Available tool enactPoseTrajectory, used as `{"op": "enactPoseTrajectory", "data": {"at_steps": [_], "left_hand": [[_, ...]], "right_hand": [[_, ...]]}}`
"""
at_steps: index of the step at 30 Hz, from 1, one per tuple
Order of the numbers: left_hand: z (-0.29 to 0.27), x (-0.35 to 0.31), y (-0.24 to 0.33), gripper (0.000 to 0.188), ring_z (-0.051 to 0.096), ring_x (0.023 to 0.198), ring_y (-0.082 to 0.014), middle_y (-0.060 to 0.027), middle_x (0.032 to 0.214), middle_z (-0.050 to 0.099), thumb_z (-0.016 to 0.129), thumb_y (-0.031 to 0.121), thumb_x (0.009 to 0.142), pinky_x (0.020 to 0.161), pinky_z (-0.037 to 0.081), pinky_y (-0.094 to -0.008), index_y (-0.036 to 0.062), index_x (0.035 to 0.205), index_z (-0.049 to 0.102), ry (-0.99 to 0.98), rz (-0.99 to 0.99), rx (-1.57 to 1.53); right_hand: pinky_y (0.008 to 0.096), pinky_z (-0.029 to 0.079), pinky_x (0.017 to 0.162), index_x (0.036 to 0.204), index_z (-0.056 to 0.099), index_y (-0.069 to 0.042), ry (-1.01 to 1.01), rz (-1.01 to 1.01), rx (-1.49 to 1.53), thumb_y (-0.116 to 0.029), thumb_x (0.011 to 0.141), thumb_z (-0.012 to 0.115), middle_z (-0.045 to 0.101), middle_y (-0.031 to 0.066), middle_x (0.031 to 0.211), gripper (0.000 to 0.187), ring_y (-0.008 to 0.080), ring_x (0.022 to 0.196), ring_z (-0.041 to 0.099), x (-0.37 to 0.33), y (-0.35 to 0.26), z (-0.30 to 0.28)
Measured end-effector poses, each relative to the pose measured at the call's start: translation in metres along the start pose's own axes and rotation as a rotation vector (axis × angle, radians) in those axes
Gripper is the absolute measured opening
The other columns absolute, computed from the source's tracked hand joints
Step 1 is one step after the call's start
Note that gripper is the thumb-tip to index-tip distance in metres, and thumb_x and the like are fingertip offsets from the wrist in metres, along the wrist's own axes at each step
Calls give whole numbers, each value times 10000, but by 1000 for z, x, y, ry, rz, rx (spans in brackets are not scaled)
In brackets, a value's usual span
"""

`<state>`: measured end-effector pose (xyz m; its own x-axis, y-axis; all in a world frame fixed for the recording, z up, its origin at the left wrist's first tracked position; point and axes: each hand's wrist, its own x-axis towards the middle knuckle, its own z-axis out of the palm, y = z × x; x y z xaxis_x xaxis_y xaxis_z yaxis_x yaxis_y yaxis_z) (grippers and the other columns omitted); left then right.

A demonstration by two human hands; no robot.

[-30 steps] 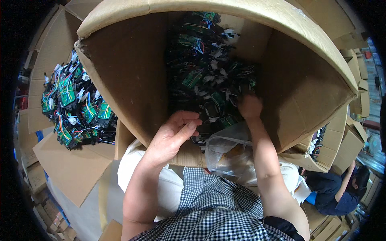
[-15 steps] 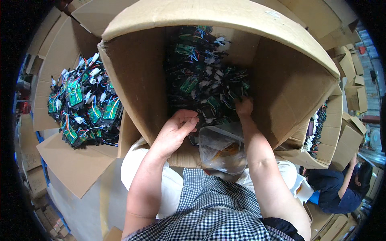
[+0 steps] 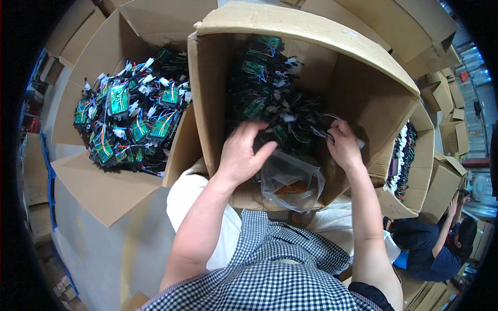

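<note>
Inside a big cardboard box tipped toward me lies a heap of green circuit boards with black casings, coloured wires and white plugs. My right hand pinches some thin wires at the right of the heap; what they belong to is partly hidden. A white plug shows beside that hand. My left hand hovers at the heap's left front, thumb and fingers apart, with nothing visible in it. Between my hands, a clear plastic bag with something orange inside lies at the box's near edge.
To the left, an open carton holds a mound of similar wired boards. Another carton with white and black parts stands at the right. A co-worker in dark clothes sits at the lower right. A cardboard flap juts over the floor.
My right hand has drawn back and rightward from the heap, with wires between its fingers. My left hand has moved forward and opened. The view has shifted, so the left carton shows more.
</note>
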<state>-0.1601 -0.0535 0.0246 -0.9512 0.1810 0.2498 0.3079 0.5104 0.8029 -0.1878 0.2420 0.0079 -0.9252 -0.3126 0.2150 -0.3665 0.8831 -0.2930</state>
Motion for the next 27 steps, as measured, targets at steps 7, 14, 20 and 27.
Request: {"op": "enactPoseTrajectory", "data": {"at_steps": [7, 14, 20, 27], "left_hand": [[-1, -22, 23, 632, 453, 1226, -269, -131, 1344, 467, 543, 539, 854, 1046, 313, -392, 80, 1279, 453, -33, 209, -425], [-19, -82, 40, 821, 447, 1241, -233, -131, 1377, 430, 598, 618, 788, 1043, 336, -401, 44, 1339, 396, -330, -134, -1108], [23, -117, 77, 470, 500, 1202, -297, -193, 1388, 406, 442, 387, 959, 979, 465, -437, 23, 1255, 476, -277, -264, -1657], [-7, -100, 94, 510, 581, 1069, -219, -148, 1280, 521, 481, 485, 930, 891, 499, -335, 25, 1118, 593, -443, -395, -773]], "right_hand": [[349, 495, 755, 803, 595, 24, -59, -287, 356, 27, 648, 691, 561, 125, 955, 181, 285, 893, 582, -32, -105, -93], [304, 447, 813, 835, 634, 18, -143, -112, 984, -47, 685, 726, 585, 78, 968, 187, 189, 922, 561, -80, -113, -95], [325, 451, 880, 862, 658, -5, -267, -50, 1116, -68, 702, 752, 586, 89, 1027, 196, 210, 1007, 561, -117, -126, -80], [375, 511, 752, 909, 645, -29, -452, -473, 336, -6, 646, 701, 612, 116, 873, 271, 277, 893, 611, -129, -143, -151]]}}
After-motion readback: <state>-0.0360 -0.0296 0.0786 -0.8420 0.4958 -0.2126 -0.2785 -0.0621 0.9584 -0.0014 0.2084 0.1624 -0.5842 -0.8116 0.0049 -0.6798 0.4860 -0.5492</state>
